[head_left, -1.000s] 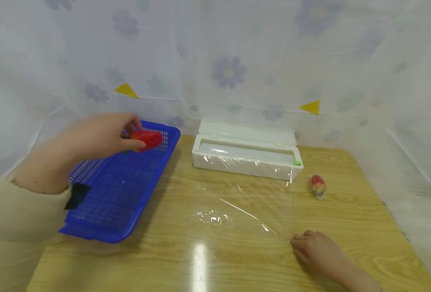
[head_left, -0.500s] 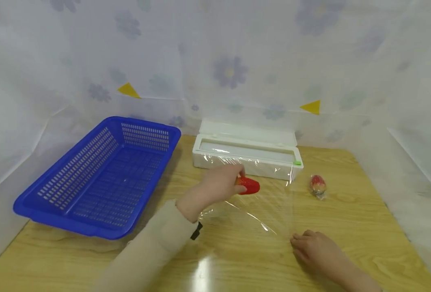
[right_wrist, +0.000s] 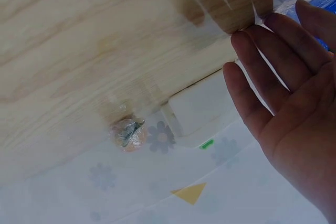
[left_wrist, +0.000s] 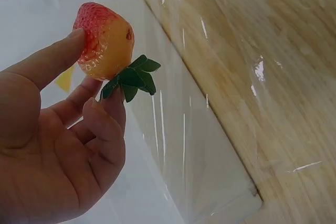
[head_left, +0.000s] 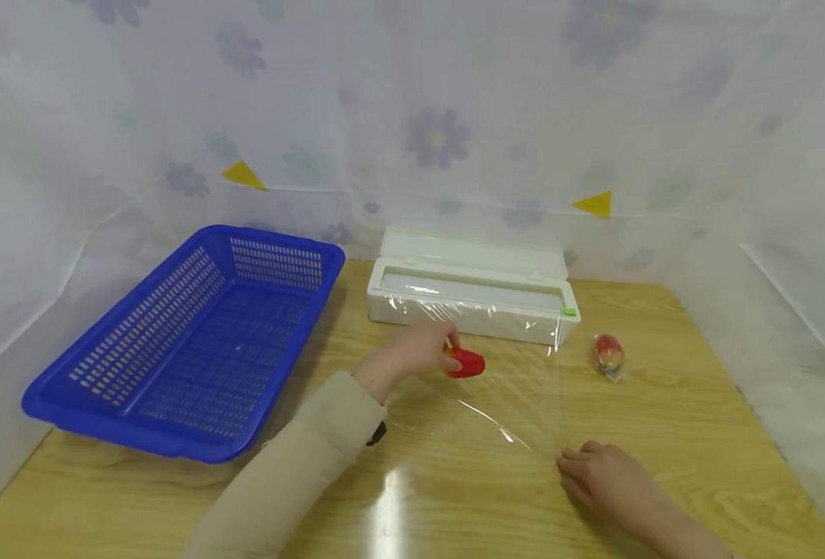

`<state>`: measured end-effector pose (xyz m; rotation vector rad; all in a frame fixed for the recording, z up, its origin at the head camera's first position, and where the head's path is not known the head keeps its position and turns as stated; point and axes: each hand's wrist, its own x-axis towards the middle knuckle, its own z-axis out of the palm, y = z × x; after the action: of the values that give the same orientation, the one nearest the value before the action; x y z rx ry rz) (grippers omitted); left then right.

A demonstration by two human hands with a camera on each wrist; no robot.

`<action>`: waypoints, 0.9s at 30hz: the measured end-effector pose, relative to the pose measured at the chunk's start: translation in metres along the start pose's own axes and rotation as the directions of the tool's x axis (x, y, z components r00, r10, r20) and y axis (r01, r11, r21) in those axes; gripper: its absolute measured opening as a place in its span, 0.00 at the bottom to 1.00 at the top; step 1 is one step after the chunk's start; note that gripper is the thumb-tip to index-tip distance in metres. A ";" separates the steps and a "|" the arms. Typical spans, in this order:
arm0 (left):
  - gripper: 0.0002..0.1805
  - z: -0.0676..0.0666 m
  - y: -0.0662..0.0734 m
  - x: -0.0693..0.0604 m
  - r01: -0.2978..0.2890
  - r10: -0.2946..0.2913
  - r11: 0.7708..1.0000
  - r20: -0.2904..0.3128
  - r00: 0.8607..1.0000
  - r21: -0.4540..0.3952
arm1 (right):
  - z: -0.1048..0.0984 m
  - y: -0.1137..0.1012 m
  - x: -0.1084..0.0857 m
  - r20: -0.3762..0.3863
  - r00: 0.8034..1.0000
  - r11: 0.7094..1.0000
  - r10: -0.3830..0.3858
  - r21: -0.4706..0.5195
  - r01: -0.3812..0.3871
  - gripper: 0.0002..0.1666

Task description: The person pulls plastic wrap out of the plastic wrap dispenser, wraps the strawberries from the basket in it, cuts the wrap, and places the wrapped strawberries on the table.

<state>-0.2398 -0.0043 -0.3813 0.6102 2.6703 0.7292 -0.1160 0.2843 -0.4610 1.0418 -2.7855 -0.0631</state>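
A red and yellow strawberry with green leaves (left_wrist: 105,43) is pinched between the thumb and fingers of my left hand (head_left: 412,353). In the head view it is above a sheet of clear cling film (head_left: 496,396), near the white dispenser box. The film runs from the box (head_left: 475,310) toward me over the wooden table. At the film's near right corner, my right hand (head_left: 611,485) rests with its fingertips touching the film at the table. In the right wrist view those fingers (right_wrist: 262,77) are fairly straight.
A blue slotted plastic basket (head_left: 245,357) stands on the left of the table. The box's white lid (head_left: 475,256) is raised at the back. A film-wrapped strawberry (head_left: 608,353) lies right of the box. Flower-patterned sheeting (head_left: 440,101) encloses the table.
My left hand has carried the strawberry from over the basket rightward to above the film, then slightly left and down. My right hand has stayed at the film's corner.
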 end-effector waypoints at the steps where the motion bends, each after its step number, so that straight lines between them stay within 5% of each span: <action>1: 0.13 0.003 -0.002 0.003 0.001 -0.001 1.000 0.005 1.000 -0.003 | 0.001 0.000 0.000 -0.006 1.000 1.000 -0.001 -0.004 0.001 0.13; 9: 0.11 0.013 -0.002 0.013 0.007 -0.004 0.998 0.042 0.999 -0.064 | 0.003 0.001 -0.001 -0.012 1.000 1.000 -0.003 -0.005 0.003 0.13; 27: 0.12 0.038 -0.010 0.023 0.039 -0.041 0.998 0.027 0.999 0.049 | 0.005 0.000 -0.001 -0.055 0.998 1.000 -0.016 -0.026 0.015 0.14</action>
<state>-0.2481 0.0147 -0.4218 0.5731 2.6735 0.6423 -0.1160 0.2854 -0.4658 1.0431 -2.7206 -0.0709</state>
